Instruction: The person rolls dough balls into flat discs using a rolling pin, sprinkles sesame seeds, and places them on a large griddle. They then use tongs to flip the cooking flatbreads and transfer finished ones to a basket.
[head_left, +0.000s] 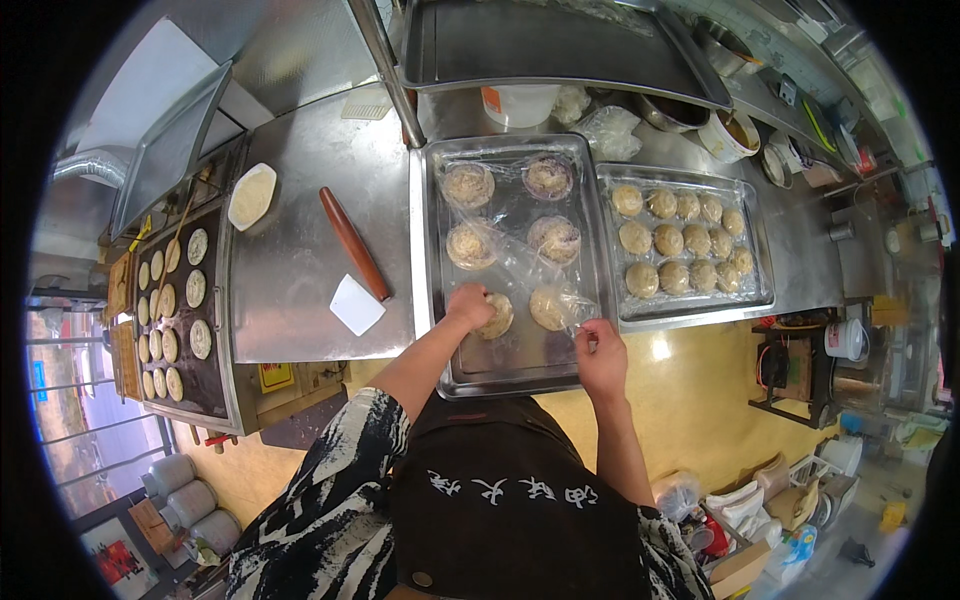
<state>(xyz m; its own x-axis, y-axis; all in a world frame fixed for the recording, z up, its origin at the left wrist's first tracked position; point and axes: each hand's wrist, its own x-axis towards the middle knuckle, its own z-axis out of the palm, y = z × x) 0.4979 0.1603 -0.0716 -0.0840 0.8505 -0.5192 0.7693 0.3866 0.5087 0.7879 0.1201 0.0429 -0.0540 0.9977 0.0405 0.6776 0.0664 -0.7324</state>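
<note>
A deep metal tray (517, 369) sits before me, holding several large dough rounds (553, 241) under clear plastic film (517, 255). My left hand (470, 305) has its fingers curled onto the left edge of the near-left dough round (496, 318); its fingertips are partly hidden. At the tray's near right, my right hand (601, 354) pinches a gathered corner of the film. That film runs slantwise from the upper left toward my right hand and lies over the near-right dough round (550, 308). The near-left round looks uncovered.
A second tray (694, 313) of smaller film-covered dough balls stands on the right. To the left are a rolling pin (354, 244), a white scraper (357, 305), a flour dish (252, 196) and a griddle (202, 375) of flat cakes. An overhead tray (562, 45) juts above the back.
</note>
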